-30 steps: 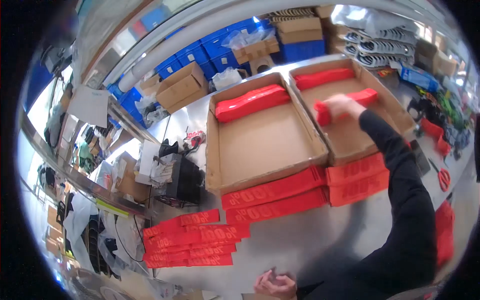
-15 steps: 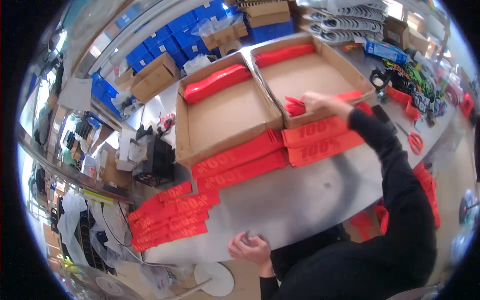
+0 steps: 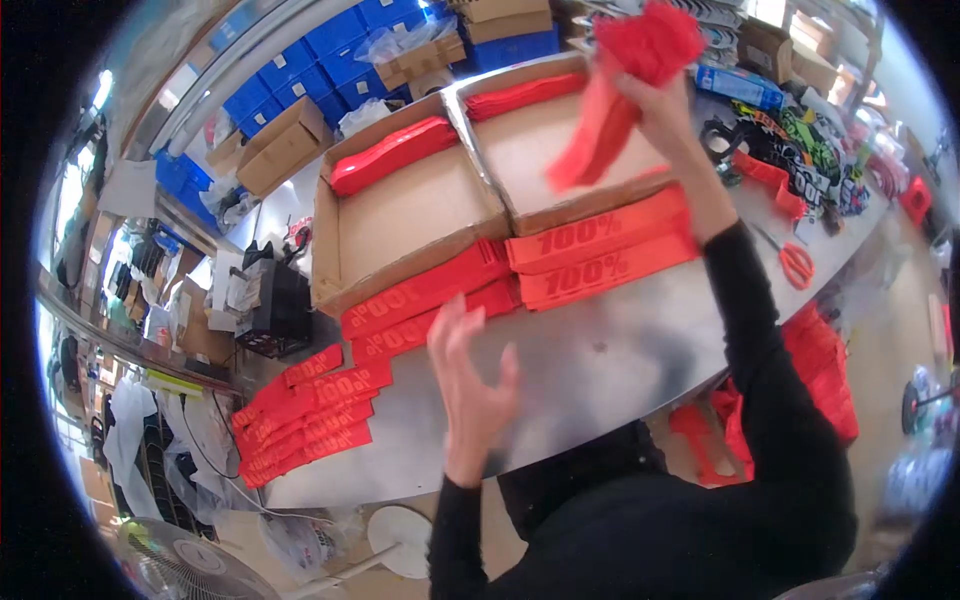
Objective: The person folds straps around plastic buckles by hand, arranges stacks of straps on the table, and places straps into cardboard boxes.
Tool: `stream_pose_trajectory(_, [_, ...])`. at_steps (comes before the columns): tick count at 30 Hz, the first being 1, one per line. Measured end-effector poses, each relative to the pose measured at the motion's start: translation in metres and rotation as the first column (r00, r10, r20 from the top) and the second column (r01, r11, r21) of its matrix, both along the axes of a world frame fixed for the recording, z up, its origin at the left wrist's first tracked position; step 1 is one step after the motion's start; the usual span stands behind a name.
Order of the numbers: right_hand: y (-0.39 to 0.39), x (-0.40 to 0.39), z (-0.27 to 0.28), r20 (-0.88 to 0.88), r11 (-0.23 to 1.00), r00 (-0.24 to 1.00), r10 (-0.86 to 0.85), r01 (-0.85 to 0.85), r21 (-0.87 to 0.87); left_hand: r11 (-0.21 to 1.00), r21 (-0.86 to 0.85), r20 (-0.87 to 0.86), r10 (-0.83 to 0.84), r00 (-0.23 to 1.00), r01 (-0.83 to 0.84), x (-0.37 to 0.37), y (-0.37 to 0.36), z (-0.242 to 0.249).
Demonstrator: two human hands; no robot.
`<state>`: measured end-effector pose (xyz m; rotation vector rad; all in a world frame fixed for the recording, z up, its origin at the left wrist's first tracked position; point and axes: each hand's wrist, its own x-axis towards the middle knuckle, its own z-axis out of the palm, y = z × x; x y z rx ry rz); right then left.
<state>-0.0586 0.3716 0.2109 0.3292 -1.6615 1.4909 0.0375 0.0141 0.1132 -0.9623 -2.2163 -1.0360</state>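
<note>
My right hand [image 3: 658, 108] is raised over the right cardboard tray, closed around a floppy bundle of red straps [image 3: 650, 42]. One end of the bundle hangs down toward the tray and is blurred. Over the metal table my left hand [image 3: 472, 390] holds nothing, its fingers spread. Just beyond it, red straps printed "100%" [image 3: 430, 285] lie in rows along the front of the left cardboard tray [image 3: 410, 210]. More printed red straps [image 3: 610, 235] line the front of the right cardboard tray [image 3: 520, 150]. Both trays have shiny red straps along their back walls.
Overlapping red straps [image 3: 310, 415] lie at the table's left end, near a black device [image 3: 275, 310]. Orange-handled scissors [image 3: 795, 262] and a pile of colourful straps [image 3: 800, 150] are on the right. Blue bins [image 3: 310, 65] stand behind. A fan [image 3: 190, 560] is at lower left.
My right hand has lifted the red straps up from the front of the right tray. My left hand has moved up from the table's edge and its fingers have spread.
</note>
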Motion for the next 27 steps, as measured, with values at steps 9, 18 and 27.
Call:
stream_pose_trajectory(9, [-0.045, 0.103, 0.016, -0.284, 0.599, 0.869, 0.406, -0.488, -0.635, 0.971, -0.178, 0.08, -0.15, 0.985, 0.163, -0.054, 0.121, 0.079])
stream_pose_trajectory(18, [0.008, 0.124, -0.168, -0.078, 0.556, 0.977, 0.198, -0.177, -0.812, 0.909, -0.393, 0.177, -0.075, 0.981, 0.141, -0.066, 0.097, -0.054])
stream_pose_trajectory(27, [0.038, 0.136, -0.237, 0.596, 0.758, 0.725, -0.345, 0.59, -0.279, 0.842, -0.537, -0.064, -0.108, 0.992, 0.057, -0.092, 0.094, -0.124])
